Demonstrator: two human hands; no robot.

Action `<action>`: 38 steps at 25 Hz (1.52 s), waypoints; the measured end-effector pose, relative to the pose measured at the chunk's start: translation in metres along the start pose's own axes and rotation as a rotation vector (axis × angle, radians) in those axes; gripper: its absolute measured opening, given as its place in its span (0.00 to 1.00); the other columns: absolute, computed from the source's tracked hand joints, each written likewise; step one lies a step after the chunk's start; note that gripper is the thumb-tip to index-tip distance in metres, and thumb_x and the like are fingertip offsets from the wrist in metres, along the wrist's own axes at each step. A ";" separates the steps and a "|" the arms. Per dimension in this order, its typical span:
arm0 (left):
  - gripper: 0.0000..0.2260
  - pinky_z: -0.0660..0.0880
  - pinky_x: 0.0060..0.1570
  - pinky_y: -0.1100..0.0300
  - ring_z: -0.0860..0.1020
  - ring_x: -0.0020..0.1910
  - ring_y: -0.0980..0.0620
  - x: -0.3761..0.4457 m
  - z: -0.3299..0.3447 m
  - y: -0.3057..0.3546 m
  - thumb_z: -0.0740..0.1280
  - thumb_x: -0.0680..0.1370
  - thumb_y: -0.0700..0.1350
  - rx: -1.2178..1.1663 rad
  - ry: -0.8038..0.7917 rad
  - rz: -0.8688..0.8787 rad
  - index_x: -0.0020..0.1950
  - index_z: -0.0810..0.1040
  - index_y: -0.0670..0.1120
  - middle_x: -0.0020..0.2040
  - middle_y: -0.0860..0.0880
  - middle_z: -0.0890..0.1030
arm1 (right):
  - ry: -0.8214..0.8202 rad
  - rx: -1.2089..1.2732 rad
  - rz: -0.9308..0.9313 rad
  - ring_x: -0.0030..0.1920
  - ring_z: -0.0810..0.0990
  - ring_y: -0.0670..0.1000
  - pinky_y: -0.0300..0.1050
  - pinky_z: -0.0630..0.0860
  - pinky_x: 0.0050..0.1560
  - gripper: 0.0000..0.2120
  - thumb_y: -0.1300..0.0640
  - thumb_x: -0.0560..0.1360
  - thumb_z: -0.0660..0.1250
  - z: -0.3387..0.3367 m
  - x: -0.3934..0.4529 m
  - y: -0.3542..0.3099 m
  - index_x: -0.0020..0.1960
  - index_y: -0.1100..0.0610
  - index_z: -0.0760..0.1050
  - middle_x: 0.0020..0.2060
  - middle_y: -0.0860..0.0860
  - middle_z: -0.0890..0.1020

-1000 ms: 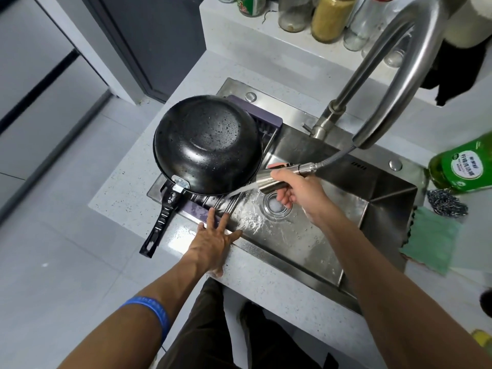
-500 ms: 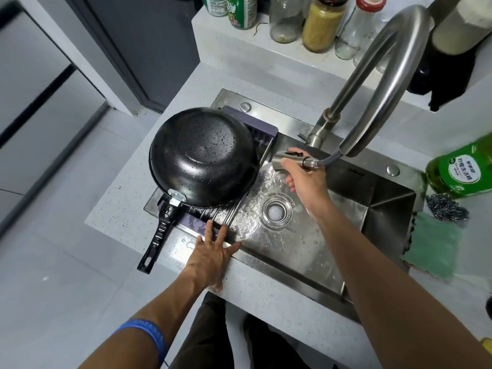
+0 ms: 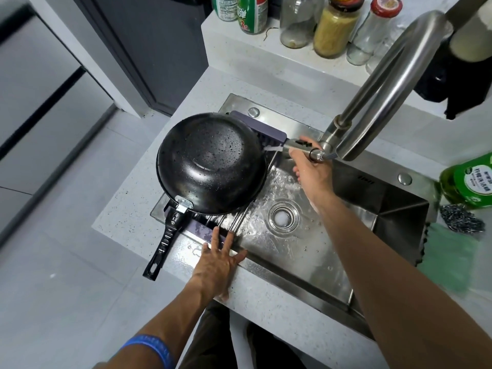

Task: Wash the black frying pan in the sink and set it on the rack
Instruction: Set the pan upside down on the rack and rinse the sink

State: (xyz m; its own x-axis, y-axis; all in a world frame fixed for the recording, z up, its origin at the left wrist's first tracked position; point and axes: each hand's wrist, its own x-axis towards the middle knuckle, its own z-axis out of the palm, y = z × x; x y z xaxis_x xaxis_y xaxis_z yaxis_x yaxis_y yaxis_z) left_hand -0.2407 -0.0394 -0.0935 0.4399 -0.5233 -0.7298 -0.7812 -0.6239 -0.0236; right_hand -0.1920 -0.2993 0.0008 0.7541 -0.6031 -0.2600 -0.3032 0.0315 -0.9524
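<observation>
The black frying pan (image 3: 210, 163) lies upside down on the purple roll-up rack (image 3: 269, 134) across the left end of the steel sink (image 3: 332, 227). Its wet bottom faces up and its black handle (image 3: 165, 242) sticks out over the counter toward me. My right hand (image 3: 311, 169) grips the pull-out spray head (image 3: 298, 145) at the sink's back edge, with water jetting left against the pan's rim. My left hand (image 3: 219, 265) rests flat, fingers spread, on the sink's front edge and the rack's near end.
The tall curved faucet (image 3: 394, 83) arches over the back right. Several jars and bottles (image 3: 335, 25) stand on the raised ledge behind. A green detergent bottle (image 3: 468, 179), a steel scourer (image 3: 460, 218) and a green cloth (image 3: 447, 262) lie on the right counter. The drain (image 3: 283, 217) is mid-sink.
My right hand has carried the spray head from over the drain up to the sink's back edge, and the jet now hits the pan's right rim. My left hand stays put.
</observation>
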 end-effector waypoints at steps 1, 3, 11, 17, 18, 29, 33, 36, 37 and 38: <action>0.48 0.46 0.71 0.31 0.27 0.66 0.29 0.000 0.000 -0.001 0.72 0.73 0.54 0.001 0.003 -0.001 0.76 0.36 0.60 0.73 0.40 0.30 | 0.027 -0.036 -0.007 0.38 0.83 0.43 0.46 0.80 0.40 0.17 0.52 0.75 0.70 -0.005 -0.003 0.004 0.42 0.27 0.78 0.39 0.40 0.85; 0.45 0.47 0.71 0.31 0.27 0.66 0.29 0.000 0.000 -0.001 0.70 0.75 0.53 -0.011 0.012 -0.003 0.76 0.36 0.60 0.74 0.40 0.31 | 0.067 -0.111 -0.021 0.40 0.85 0.48 0.52 0.82 0.41 0.14 0.53 0.76 0.70 -0.023 -0.010 0.012 0.43 0.32 0.80 0.39 0.44 0.86; 0.32 0.51 0.72 0.33 0.35 0.73 0.28 -0.002 -0.010 0.000 0.57 0.81 0.55 0.009 0.027 0.001 0.77 0.39 0.60 0.77 0.40 0.36 | 0.202 -0.373 0.016 0.42 0.84 0.58 0.59 0.80 0.47 0.07 0.56 0.74 0.69 -0.109 -0.014 0.030 0.45 0.61 0.82 0.39 0.60 0.85; 0.28 0.50 0.73 0.35 0.36 0.73 0.27 0.003 -0.007 0.002 0.49 0.81 0.48 0.004 0.015 -0.007 0.77 0.40 0.61 0.78 0.40 0.38 | 0.236 -0.799 0.047 0.36 0.79 0.54 0.42 0.68 0.33 0.13 0.46 0.73 0.68 -0.174 -0.015 0.040 0.42 0.56 0.81 0.31 0.48 0.78; 0.28 0.49 0.73 0.35 0.35 0.73 0.27 0.003 -0.006 0.001 0.49 0.80 0.48 0.003 0.012 -0.004 0.77 0.40 0.61 0.78 0.40 0.37 | 0.244 -0.883 0.072 0.37 0.78 0.54 0.42 0.67 0.34 0.15 0.44 0.72 0.67 -0.182 -0.015 0.040 0.43 0.56 0.81 0.33 0.50 0.79; 0.30 0.51 0.73 0.35 0.36 0.72 0.27 -0.006 -0.017 0.003 0.50 0.80 0.44 0.040 -0.009 0.012 0.78 0.39 0.59 0.78 0.39 0.37 | 0.066 -0.754 0.232 0.29 0.79 0.47 0.39 0.68 0.31 0.14 0.44 0.69 0.72 -0.172 -0.034 0.038 0.36 0.55 0.79 0.27 0.44 0.80; 0.37 0.53 0.72 0.35 0.36 0.72 0.27 -0.008 -0.019 0.003 0.62 0.79 0.51 0.045 -0.032 0.009 0.78 0.40 0.58 0.78 0.40 0.37 | 0.048 -0.321 0.263 0.24 0.78 0.46 0.38 0.70 0.25 0.11 0.50 0.68 0.74 -0.128 -0.042 0.044 0.40 0.58 0.82 0.26 0.49 0.82; 0.34 0.54 0.72 0.35 0.36 0.72 0.27 -0.007 -0.016 0.002 0.59 0.80 0.49 0.035 -0.009 0.011 0.78 0.41 0.59 0.78 0.39 0.37 | 0.032 -0.286 0.192 0.23 0.78 0.42 0.33 0.69 0.22 0.07 0.51 0.72 0.73 -0.112 -0.038 0.041 0.39 0.54 0.83 0.25 0.47 0.83; 0.32 0.54 0.72 0.34 0.37 0.72 0.27 -0.006 -0.015 0.001 0.57 0.81 0.48 0.034 0.000 0.014 0.78 0.41 0.60 0.78 0.39 0.38 | 0.019 -0.288 0.178 0.23 0.78 0.42 0.33 0.69 0.21 0.07 0.51 0.73 0.72 -0.111 -0.038 0.040 0.38 0.53 0.82 0.25 0.46 0.83; 0.31 0.54 0.72 0.34 0.37 0.73 0.27 -0.006 -0.014 0.001 0.55 0.81 0.47 0.039 0.009 0.015 0.78 0.41 0.60 0.78 0.39 0.38 | 0.006 -0.290 0.168 0.23 0.78 0.42 0.32 0.69 0.21 0.08 0.52 0.73 0.72 -0.110 -0.038 0.039 0.36 0.52 0.82 0.25 0.46 0.83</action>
State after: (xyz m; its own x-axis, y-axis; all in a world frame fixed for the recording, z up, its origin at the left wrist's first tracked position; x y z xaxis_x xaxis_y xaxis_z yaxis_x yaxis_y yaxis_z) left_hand -0.2375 -0.0450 -0.0794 0.4315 -0.5379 -0.7242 -0.8044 -0.5928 -0.0390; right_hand -0.2969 -0.3629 -0.0089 0.6764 -0.6135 -0.4075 -0.5766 -0.0969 -0.8112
